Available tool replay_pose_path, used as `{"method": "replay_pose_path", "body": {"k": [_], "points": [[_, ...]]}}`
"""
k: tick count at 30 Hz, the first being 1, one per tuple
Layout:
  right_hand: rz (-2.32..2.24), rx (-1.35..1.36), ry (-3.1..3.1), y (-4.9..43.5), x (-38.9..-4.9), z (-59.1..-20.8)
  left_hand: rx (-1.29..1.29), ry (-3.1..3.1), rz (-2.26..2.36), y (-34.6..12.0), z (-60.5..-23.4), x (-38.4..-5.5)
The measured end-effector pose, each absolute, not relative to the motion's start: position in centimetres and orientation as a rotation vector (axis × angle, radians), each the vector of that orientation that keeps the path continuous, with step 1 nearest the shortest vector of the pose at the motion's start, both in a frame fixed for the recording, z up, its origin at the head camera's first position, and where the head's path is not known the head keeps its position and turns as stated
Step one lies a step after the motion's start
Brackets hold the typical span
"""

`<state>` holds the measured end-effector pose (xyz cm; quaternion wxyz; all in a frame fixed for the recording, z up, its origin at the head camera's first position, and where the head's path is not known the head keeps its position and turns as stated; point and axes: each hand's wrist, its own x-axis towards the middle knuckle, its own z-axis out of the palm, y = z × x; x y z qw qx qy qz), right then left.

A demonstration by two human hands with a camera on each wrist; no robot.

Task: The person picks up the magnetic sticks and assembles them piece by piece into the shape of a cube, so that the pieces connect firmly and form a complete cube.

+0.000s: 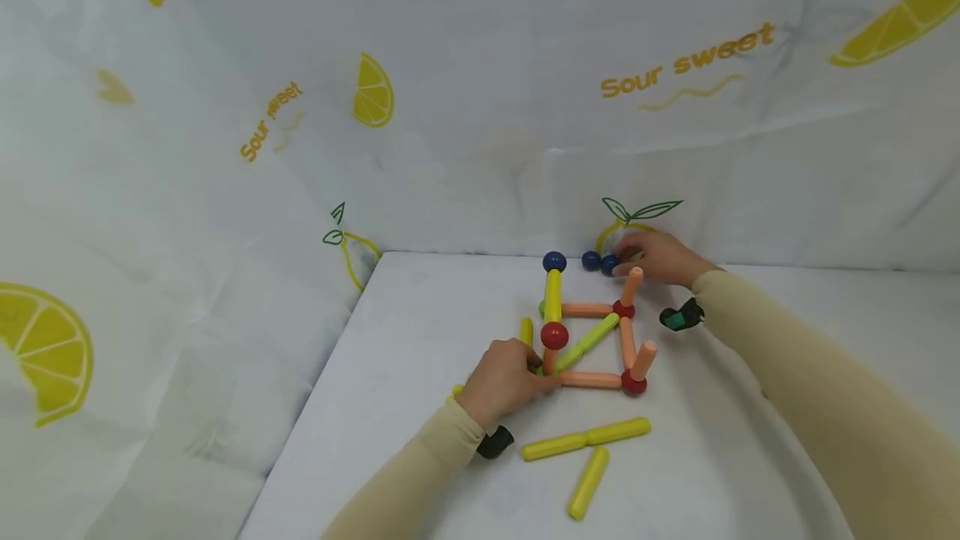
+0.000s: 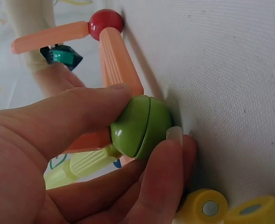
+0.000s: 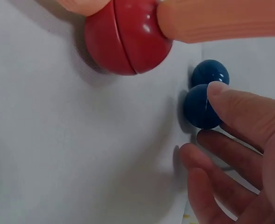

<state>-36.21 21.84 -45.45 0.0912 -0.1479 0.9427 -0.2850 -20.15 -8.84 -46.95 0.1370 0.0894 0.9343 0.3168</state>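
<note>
My left hand [image 1: 506, 382] pinches a green ball [image 2: 142, 126] at the near left corner of a frame of orange magnetic rods [image 1: 591, 379]. My right hand [image 1: 663, 257] is at the back, with its thumb and fingers around a blue ball [image 3: 200, 107]. A second blue ball [image 3: 210, 70] sits right beside that one. Red balls [image 1: 633, 382] form the frame's right corners, each bearing an upright orange rod [image 1: 643, 361]. A light green rod [image 1: 588, 342] runs diagonally across. Above the left side, a yellow rod [image 1: 552, 297] joins a red ball [image 1: 554, 335] and another blue ball [image 1: 554, 262].
Loose yellow rods [image 1: 587, 438] lie on the white table [image 1: 360, 373] in front of the frame. Another yellow rod [image 1: 527, 330] lies just left of the frame. A white sheet with lemon prints [image 1: 480, 148] stands behind the table.
</note>
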Motion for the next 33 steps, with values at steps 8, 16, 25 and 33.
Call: {"method": "replay_pose_path", "body": {"k": [8,16,25,33], "points": [[-0.845,-0.482,2.799,21.7,-35.9,-46.5,0.251,2.710,0.907,-8.6,-46.6,-19.6],[-0.848,-0.380,2.837,24.2,-33.1,-43.8,0.301,2.752,0.985,-8.9,-45.5,-19.3],[-1.154,-0.309,2.953,24.7,-21.4,-40.7,0.281,2.738,0.992,-9.0,-45.1,-19.4],[-1.306,-0.407,2.981,22.0,-15.6,-42.4,0.272,2.732,0.989,-8.4,-45.5,-19.5]]}}
